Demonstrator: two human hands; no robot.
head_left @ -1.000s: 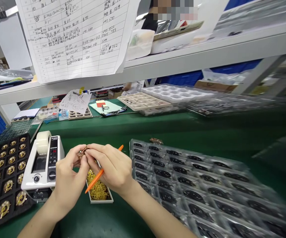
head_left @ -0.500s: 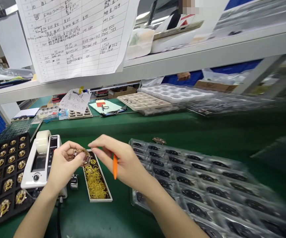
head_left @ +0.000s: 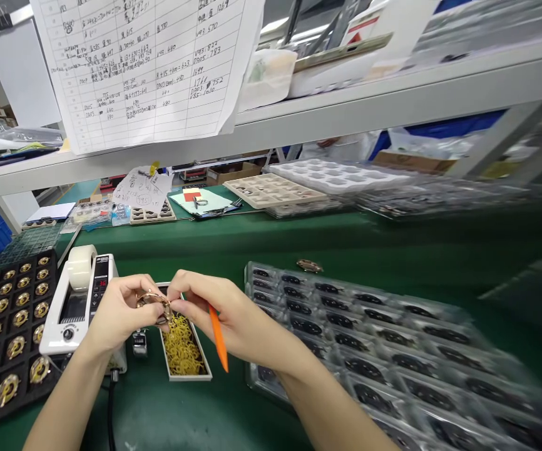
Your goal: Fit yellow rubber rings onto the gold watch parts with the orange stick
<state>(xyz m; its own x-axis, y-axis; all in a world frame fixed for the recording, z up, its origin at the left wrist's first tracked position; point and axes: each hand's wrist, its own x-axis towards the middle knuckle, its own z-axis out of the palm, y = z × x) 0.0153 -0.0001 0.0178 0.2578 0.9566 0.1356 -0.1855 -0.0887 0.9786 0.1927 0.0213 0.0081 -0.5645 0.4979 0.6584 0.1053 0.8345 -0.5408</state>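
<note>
The round metal part [head_left: 160, 307] is clamped in the left hand [head_left: 121, 313] and met at its rim by the right hand [head_left: 219, 307], in which an orange tool [head_left: 218, 339] is gripped, while the box [head_left: 190, 378] of yellow rings [head_left: 183, 351] is partly covered by both hands and the clear tray [head_left: 249, 282] by the right forearm [head_left: 315, 388].
</note>
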